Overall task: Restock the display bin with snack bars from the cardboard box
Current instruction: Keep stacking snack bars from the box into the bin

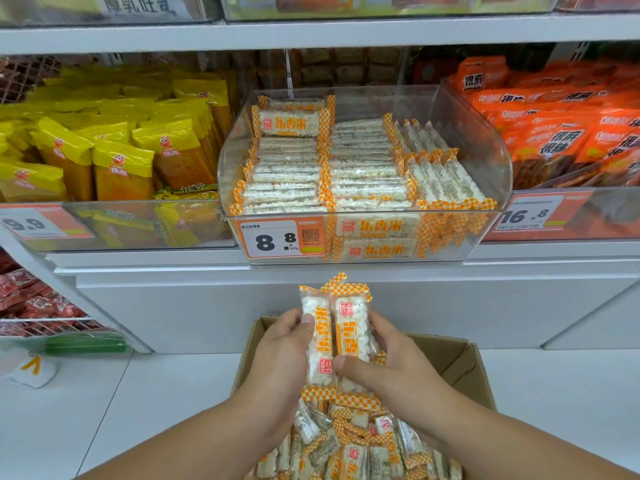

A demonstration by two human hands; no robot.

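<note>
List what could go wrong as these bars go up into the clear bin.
1. Both hands, left hand and right hand, pinch a loose bunch of snack bars from the sides; a slick wrapper may slip out and fall back into the cardboard box.
2. The display bin already looks nearly full at left and centre, so bars set there may slide over its front wall.
3. Dropping them carelessly could disturb the neat rows.

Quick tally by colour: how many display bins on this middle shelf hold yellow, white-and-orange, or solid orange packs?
Yellow packs: 1 bin
White-and-orange snack bars: 1 display bin
Solid orange packs: 1 bin
Total: 3 bins
</note>
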